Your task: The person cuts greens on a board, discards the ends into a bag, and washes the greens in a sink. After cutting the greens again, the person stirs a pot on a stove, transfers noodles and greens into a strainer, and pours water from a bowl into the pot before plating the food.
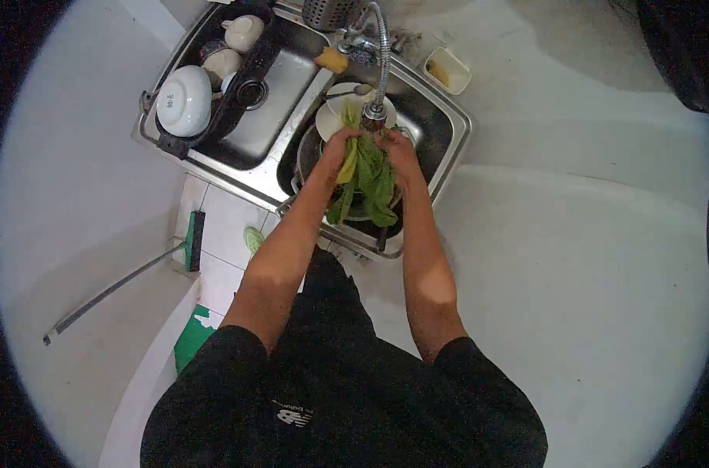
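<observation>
head: fingers [390, 140] hold greens [374, 175], gap to right sink rim [453, 148]

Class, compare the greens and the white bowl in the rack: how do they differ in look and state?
The greens are leafy and green; the bowl is smooth and white.
The greens are held in the left hand and right hand; the bowl sits untouched.
The greens' leaves spread loosely; the bowl is round, its base showing.
Both are at the sink.
</observation>
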`<state>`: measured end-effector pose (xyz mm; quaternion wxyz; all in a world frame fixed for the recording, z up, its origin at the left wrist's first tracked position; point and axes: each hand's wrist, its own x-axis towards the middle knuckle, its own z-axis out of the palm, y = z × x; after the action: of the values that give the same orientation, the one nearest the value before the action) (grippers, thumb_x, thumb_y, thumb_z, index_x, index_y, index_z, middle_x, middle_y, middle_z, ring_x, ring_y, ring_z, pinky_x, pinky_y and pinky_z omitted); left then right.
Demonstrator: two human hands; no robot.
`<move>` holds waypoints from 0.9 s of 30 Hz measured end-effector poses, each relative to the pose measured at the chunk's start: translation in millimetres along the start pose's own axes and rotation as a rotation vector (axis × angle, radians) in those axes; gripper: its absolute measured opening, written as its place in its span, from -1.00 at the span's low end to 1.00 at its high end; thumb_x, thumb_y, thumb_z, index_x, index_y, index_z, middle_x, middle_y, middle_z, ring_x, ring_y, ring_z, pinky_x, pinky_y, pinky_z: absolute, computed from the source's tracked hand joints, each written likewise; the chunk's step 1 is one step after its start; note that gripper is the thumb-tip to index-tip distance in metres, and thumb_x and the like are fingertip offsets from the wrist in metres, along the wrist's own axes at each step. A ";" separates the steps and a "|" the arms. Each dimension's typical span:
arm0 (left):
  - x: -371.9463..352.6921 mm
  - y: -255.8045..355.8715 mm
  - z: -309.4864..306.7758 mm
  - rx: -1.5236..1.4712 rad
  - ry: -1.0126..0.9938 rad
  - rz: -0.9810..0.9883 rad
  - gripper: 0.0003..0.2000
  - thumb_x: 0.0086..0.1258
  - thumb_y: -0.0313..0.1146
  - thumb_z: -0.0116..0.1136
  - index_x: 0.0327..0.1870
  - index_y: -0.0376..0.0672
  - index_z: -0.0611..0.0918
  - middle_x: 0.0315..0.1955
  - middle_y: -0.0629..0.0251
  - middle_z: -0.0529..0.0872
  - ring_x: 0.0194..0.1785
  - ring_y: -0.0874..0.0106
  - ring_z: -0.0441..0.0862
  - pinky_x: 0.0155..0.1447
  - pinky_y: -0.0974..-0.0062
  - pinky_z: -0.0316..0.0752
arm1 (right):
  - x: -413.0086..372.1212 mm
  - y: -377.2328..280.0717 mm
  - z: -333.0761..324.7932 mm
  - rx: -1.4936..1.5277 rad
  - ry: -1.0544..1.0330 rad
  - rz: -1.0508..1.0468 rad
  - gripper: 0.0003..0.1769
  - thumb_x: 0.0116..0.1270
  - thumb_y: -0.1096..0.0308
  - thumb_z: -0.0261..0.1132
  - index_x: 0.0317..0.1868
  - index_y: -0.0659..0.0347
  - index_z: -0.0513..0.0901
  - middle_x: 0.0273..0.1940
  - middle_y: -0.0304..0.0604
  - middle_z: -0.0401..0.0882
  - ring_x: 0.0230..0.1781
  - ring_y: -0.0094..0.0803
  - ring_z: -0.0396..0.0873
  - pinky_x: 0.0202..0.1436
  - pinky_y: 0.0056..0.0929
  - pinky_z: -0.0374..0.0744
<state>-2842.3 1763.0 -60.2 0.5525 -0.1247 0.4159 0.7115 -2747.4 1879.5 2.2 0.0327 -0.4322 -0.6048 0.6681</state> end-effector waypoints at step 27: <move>8.0 26.8 34.8 -0.212 0.088 0.086 -0.76 0.46 -0.28 0.02 -0.01 -0.21 0.59 -0.19 0.21 0.69 -0.11 0.30 0.66 -0.02 0.26 0.58 | -35.3 -10.1 -6.5 -0.475 -0.151 -0.041 -0.32 0.42 0.35 0.23 0.48 0.17 0.18 0.45 0.06 0.20 0.49 -0.16 0.17 0.50 -0.20 0.22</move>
<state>-2859.2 1792.7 -31.4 0.4862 -0.1954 0.3672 0.7685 -2726.1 1867.3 30.2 -0.1017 -0.3643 -0.7542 0.5367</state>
